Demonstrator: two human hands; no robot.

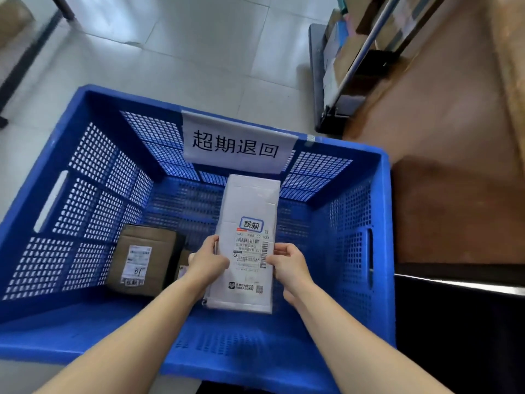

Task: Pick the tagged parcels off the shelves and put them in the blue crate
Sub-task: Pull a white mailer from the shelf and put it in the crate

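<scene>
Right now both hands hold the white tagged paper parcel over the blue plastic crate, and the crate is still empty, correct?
Not empty. The head view shows a brown cardboard box already lying in the blue plastic crate. The rest stands: the left hand and right hand hold the white tagged paper parcel over it.

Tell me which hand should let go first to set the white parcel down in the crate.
Probably the right hand: it only pinches the white paper parcel's edge, while the left hand grips its side.
</scene>
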